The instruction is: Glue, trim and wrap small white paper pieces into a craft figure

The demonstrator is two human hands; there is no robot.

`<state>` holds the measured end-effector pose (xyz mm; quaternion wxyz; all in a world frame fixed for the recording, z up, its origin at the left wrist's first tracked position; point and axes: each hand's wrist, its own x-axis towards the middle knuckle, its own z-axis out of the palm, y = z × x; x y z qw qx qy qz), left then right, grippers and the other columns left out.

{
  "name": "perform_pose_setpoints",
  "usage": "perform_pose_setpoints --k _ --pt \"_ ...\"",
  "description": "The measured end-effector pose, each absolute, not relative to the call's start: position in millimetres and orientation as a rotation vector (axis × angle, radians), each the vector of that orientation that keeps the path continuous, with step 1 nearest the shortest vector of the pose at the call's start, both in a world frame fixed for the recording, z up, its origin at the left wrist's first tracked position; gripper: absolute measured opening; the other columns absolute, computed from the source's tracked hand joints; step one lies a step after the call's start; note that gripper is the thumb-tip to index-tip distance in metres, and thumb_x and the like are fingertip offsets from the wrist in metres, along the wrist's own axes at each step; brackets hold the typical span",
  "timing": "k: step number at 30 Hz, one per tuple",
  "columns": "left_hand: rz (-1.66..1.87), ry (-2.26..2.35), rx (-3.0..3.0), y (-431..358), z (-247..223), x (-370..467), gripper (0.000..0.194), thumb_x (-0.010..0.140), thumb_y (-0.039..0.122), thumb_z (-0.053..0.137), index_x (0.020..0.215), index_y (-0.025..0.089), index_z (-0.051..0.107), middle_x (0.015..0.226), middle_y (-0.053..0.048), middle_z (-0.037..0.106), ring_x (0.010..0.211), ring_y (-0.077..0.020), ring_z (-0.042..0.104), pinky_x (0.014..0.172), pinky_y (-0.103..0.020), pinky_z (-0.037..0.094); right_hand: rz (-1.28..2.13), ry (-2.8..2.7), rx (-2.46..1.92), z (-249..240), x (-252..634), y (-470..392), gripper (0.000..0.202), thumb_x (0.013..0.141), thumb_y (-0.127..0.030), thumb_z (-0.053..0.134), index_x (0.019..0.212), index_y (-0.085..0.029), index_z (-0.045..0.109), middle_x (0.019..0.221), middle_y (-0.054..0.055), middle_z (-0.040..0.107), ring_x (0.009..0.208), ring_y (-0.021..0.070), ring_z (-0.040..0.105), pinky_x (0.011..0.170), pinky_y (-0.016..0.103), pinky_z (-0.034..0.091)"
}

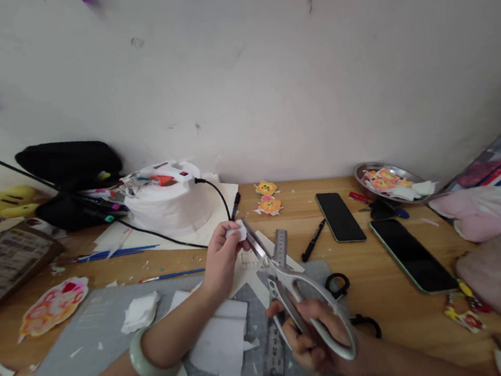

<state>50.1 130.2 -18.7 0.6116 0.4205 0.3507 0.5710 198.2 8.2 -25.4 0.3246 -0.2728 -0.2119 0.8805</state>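
Note:
My left hand pinches a small white piece of foam and holds it up above the grey cutting mat. My right hand grips the grey handles of a large pair of scissors. The scissor blades point up and left and meet the white piece at my left fingertips. A pale green bangle circles my left wrist. A metal ruler lies on the mat beneath the scissors. White offcuts lie scattered on the mat under my left forearm.
Two dark phones lie on the wooden desk at right, beside a black pen. A metal dish holds orange cut-outs. A white round device with a black cable sits at back left. Small black scissors lie nearby.

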Motion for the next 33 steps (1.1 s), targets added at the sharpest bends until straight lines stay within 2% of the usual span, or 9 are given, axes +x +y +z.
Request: perform_pose_setpoints --k 4,11,17,25,33 --pt "1.325 0.832 0.978 131 -21 49 0.014 0.071 0.025 0.058 0.071 0.018 0.046 0.061 0.005 0.050 0.051 -0.0067 0.046 0.052 -0.018 0.035 2.339 -0.561 -0.628 -31 200 7 0.051 0.067 -0.056 0.053 0.101 -0.018 0.051 0.050 -0.009 0.036 0.034 0.0018 0.026 0.032 0.015 0.016" --pt "1.303 0.854 0.996 130 -20 48 0.017 0.068 0.021 0.063 0.069 0.018 0.046 0.058 0.007 0.050 0.051 -0.0067 0.045 0.052 -0.018 0.035 2.360 -0.561 -0.585 -34 202 5 0.052 0.067 -0.057 0.055 0.102 -0.018 0.049 0.052 -0.008 0.037 0.036 0.0016 0.028 0.032 0.014 0.017" --pt "1.296 0.846 0.984 131 -20 48 0.017 0.067 0.019 0.062 0.068 0.018 0.045 0.059 0.006 0.051 0.050 -0.0070 0.045 0.051 -0.018 0.035 2.281 -0.726 -0.739 -30 203 7 0.038 0.067 -0.030 0.062 0.101 -0.019 0.049 0.053 -0.009 0.039 0.035 0.0010 0.030 0.034 0.013 0.022" --pt "1.329 0.747 0.951 130 -19 50 0.015 0.069 0.015 0.059 0.069 0.018 0.044 0.062 0.005 0.052 0.058 -0.0082 0.048 0.060 -0.020 0.038 2.249 -0.745 -0.807 -26 202 7 0.036 0.066 -0.029 0.060 0.099 -0.019 0.049 0.049 -0.010 0.035 0.033 0.0020 0.026 0.032 0.014 0.019" --pt "1.339 0.699 0.928 131 -21 50 0.014 0.070 0.014 0.058 0.070 0.019 0.044 0.063 0.005 0.049 0.059 -0.0084 0.046 0.059 -0.020 0.037 2.248 -0.743 -0.782 -21 201 8 0.036 0.061 -0.017 0.049 0.097 -0.020 0.050 0.049 -0.009 0.037 0.033 0.0029 0.024 0.032 0.015 0.018"
